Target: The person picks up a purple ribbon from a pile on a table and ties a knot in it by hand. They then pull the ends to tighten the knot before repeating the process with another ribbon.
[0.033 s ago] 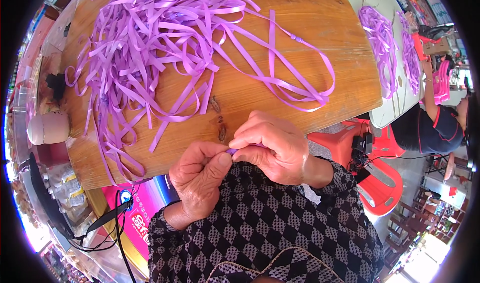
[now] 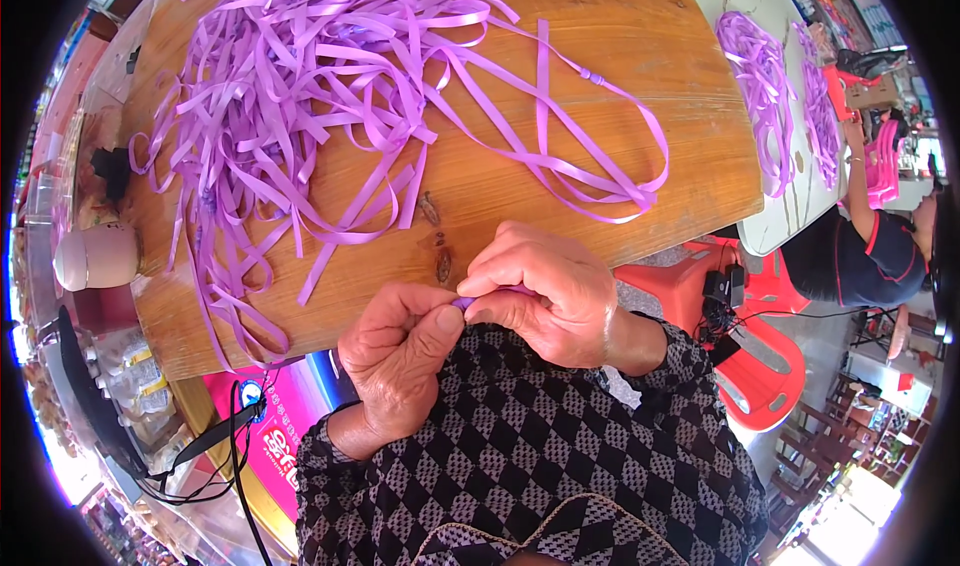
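Observation:
Thumbs and fingertips of my left hand (image 2: pixel 402 351) and my right hand (image 2: pixel 545 296) meet just off the near edge of the wooden table. Both hands pinch a small purple ribbon piece (image 2: pixel 462 304); only a bit shows between the fingertips, and more of it runs under the right fingers. Beyond the hands a large tangled heap of purple ribbons (image 2: pixel 290 96) covers the table's left and far part. One long ribbon loop (image 2: pixel 655 141) with a small purple bead-like piece (image 2: pixel 592 78) stretches right from the heap.
The wooden table (image 2: pixel 620 26) adjoins a white marbled table (image 2: pixel 790 221) holding more purple ribbon bundles (image 2: pixel 765 96). A person in dark clothes (image 2: pixel 860 256) is at the right. Red plastic stools (image 2: pixel 765 376) stand below. At left are a beige rounded object (image 2: pixel 98 257) and black cables (image 2: pixel 235 466).

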Demonstrator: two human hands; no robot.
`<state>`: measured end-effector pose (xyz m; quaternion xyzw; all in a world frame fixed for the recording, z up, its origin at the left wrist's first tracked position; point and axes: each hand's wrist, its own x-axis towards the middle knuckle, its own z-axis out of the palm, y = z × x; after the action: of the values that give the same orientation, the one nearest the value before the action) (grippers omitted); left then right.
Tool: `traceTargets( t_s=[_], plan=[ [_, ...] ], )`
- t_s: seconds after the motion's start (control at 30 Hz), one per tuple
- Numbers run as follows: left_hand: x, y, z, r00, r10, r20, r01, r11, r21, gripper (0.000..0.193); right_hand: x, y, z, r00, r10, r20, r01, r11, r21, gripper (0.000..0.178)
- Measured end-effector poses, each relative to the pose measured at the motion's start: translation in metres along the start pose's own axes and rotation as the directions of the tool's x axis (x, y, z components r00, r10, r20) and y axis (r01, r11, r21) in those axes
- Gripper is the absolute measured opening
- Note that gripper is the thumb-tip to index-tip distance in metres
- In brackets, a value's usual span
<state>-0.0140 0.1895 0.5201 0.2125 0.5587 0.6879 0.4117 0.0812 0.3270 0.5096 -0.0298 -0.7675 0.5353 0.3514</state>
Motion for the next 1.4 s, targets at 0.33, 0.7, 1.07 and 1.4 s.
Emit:
traceTargets(
  t_s=[0.33,0.7,1.07,1.4],
  plan=[
    [0.007,0.006,0.005,0.977,-0.211,-0.01,0.21,0.974,-0.085,0.015,0.006,0.006,-0.007,0.995,-0.08,0.067,0.082,0.996,-0.023,0.021],
    [0.009,-0.001,0.0,0.964,-0.251,0.083,0.264,0.934,-0.242,0.016,0.008,0.011,-0.008,0.984,-0.133,0.12,0.136,0.99,-0.022,0.022],
    [0.005,-0.007,-0.003,0.968,-0.215,0.126,0.239,0.947,-0.213,0.016,0.004,0.014,-0.003,0.981,-0.112,0.162,0.102,0.993,0.066,0.021],
    [0.018,0.004,-0.004,0.936,-0.341,0.089,0.347,0.853,-0.39,0.016,0.008,0.001,0.006,0.988,-0.157,0.009,0.153,0.953,-0.262,0.017]
  ],
)
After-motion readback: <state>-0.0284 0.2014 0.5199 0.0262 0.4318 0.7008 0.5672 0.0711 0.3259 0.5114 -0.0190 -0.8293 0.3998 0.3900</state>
